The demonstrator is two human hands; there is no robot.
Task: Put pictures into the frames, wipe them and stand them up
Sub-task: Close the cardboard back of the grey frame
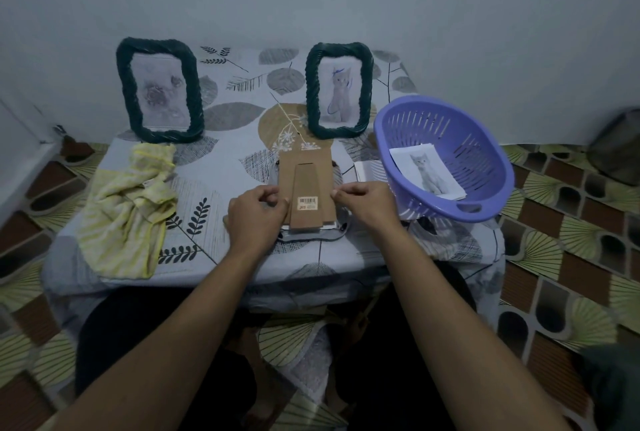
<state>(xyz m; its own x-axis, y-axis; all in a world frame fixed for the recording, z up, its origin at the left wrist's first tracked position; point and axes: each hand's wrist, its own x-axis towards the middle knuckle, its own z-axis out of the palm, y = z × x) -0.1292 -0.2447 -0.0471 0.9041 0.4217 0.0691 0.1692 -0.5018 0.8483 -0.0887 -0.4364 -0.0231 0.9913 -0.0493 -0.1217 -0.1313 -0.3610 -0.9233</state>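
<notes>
A frame lies face down at the table's middle, its brown cardboard back [306,174] with a stand flap and barcode sticker facing up. My left hand [254,219] pinches the back's left edge, and my right hand [363,203] pinches its right edge. Two dark green twisted frames stand at the rear: the left frame [159,91] holds a flower picture, the right frame [339,91] a cat picture. A yellow-striped cloth [133,202] lies crumpled on the left.
A purple slotted basket [446,160] sits tilted at the right with a loose cat picture [427,170] inside. White paper [369,170] lies beside the basket. The small table [221,160] has a leaf-print cover; a dark bin [616,146] stands on the patterned floor at far right.
</notes>
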